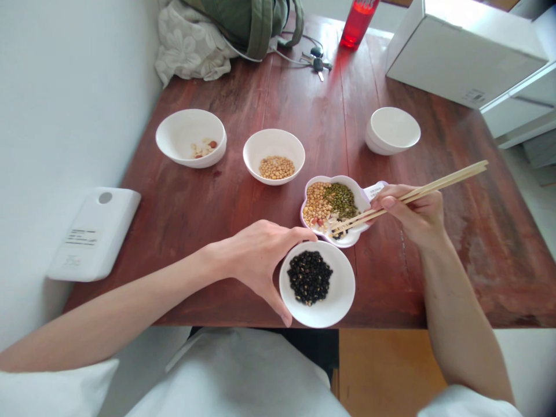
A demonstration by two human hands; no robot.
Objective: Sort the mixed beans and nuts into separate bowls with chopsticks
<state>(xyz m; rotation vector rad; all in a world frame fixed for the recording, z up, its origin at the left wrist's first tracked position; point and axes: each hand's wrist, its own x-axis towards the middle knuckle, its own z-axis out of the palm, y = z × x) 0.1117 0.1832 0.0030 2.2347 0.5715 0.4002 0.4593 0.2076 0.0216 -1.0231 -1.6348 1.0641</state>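
Note:
My left hand is closed round the left side of a white bowl that holds black beans, near the table's front edge. In my right hand is a pair of chopsticks, their tips down in a flower-shaped dish with a purplish rim. Yellow soybeans, green mung beans, some pale and reddish pieces and a few black beans lie in that dish. The chopstick tips are among the pale pieces and black beans; whether they pinch one I cannot tell.
Farther back stand a bowl with peanuts, a bowl of soybeans and another white bowl. A white power bank is at the left wall. Keys, a green bag, a red bottle and a white box are behind.

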